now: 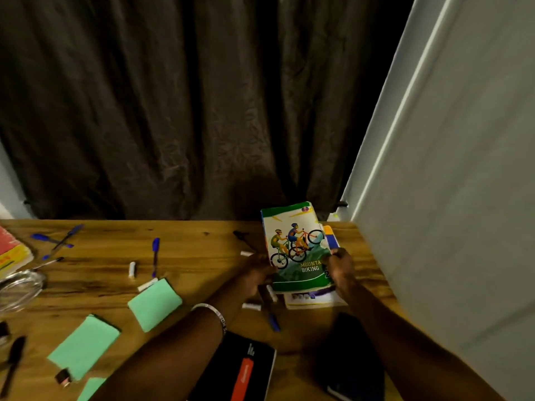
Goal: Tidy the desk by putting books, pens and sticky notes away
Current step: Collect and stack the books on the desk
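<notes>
While both hands grip the biking book (298, 250) far right, stacking has only begun.
Left hand (257, 274) and right hand (341, 267) clasp its edges; pens (155, 256) and sticky notes (155, 303) remain scattered left.

A single head-worn wide-angle view is looking forward and down from above the near edge of the counter (185, 235). It is facing a dark curtain (173, 111) behind the far edge, with a pale wall (463, 198) closing the right side. Both forearms are entering from the bottom, close to the lens. No second view is sharing the scene.
</notes>
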Demonstrator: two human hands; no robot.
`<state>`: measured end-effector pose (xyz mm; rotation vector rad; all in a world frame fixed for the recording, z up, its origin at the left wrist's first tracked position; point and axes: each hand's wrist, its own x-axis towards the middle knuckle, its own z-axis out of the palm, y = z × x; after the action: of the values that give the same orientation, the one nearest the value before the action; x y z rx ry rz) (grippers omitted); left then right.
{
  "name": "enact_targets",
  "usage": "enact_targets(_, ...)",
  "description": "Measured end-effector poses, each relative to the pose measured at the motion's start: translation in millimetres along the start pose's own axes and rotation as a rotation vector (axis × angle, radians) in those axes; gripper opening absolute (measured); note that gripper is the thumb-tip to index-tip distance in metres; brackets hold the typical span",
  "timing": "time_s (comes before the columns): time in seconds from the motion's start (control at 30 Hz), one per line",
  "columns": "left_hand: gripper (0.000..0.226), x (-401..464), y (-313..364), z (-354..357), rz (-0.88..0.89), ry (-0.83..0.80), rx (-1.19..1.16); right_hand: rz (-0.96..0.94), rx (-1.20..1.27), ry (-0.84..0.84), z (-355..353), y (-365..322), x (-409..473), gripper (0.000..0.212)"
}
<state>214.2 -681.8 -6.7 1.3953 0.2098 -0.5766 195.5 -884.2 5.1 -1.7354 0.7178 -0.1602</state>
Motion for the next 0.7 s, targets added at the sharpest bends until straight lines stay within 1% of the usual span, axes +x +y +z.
enact_targets(0.1,0.045,14.4,-10.0,26.8,-0.017,0.004,0.042,-0.008,-0.024,0.01,-21.7,12.3,17.9,0.016)
enact_targets(0.2,0.043,22.9,-12.8,44.0,-0.048,0.019,0.111,0.01,-0.048,-0.015,-32.3,27.2,30.0,0.013)
enact_targets(0.3,0.047,35.8,-18.8,53.5,-0.026,0.089,0.233,-0.001,-0.097,-0.045,-38.8,39.6,40.6,0.011)
enact_targets(0.4,0.051,48.0,-28.3,55.8,0.01,0.2,0.475,-0.012,-0.161,-0.099,-44.4,47.0,45.7,0.013)
enact_targets(0.47,0.047,52.2,-31.6,55.5,0.057,0.219,0.707,-0.043,-0.198,-0.145,-48.6,54.5,50.9,0.021)
enact_targets(0.5,0.047,53.9,-32.2,54.6,0.076,0.234,0.771,-0.07,-0.215,-0.164,-50.9,56.5,52.9,0.025)
enact_targets(0.53,0.049,53.1,-31.0,54.9,0.087,0.241,0.787,-0.087,-0.228,-0.184,-52.9,60.3,56.5,0.027)
enact_targets(0.6,0.053,55.3,-30.9,54.6,0.104,0.274,0.812,-0.094,-0.226,-0.205,-55.0,61.4,56.6,0.022)
enact_targets(0.67,0.056,57.1,-33.4,54.3,0.123,0.309,0.838,-0.086,-0.253,-0.197,-53.3,62.2,56.4,0.018)
enact_targets(0.7,0.056,56.4,-33.7,55.1,0.127,0.32,0.859,-0.08,-0.253,-0.189,-51.2,61.6,55.8,0.02)
